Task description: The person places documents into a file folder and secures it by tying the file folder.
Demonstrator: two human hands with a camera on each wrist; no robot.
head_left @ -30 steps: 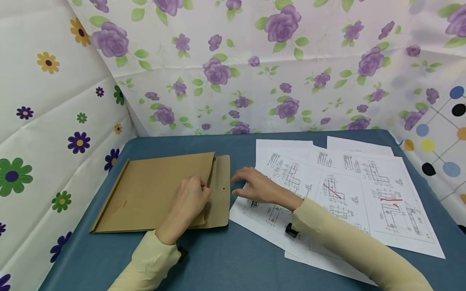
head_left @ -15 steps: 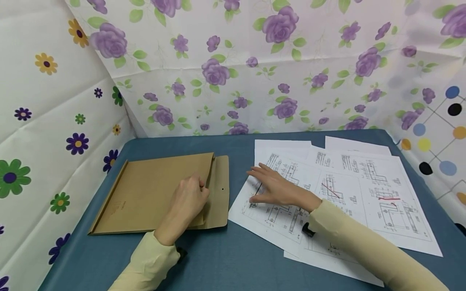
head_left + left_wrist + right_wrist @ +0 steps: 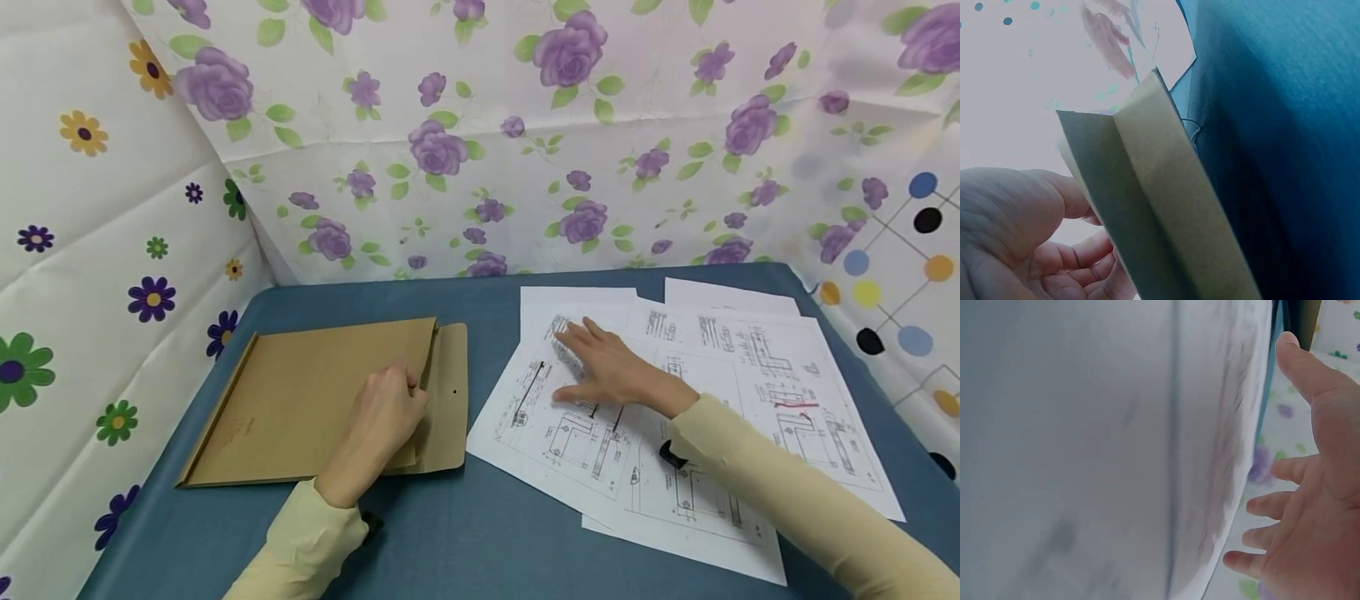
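Observation:
A brown kraft paper file envelope lies on the left of the table, its flap spread out to the right and its mouth slightly raised. My left hand pinches the edge of its upper layer near the mouth. In the left wrist view the thumb and curled fingers are at the envelope's edge, and the inside crease shows. My right hand, fingers spread and holding nothing, is over the printed drawing sheets. Its palm faces the sheets in the right wrist view.
Several white sheets with technical drawings, some marked in red, overlap on the right of the blue tablecloth. Behind the table hangs a floral curtain, with another patterned cloth on the left.
My right hand has moved right, from beside the envelope's flap to over the drawing sheets, its fingers spreading. The left hand stays on the envelope. The head view has shifted slightly.

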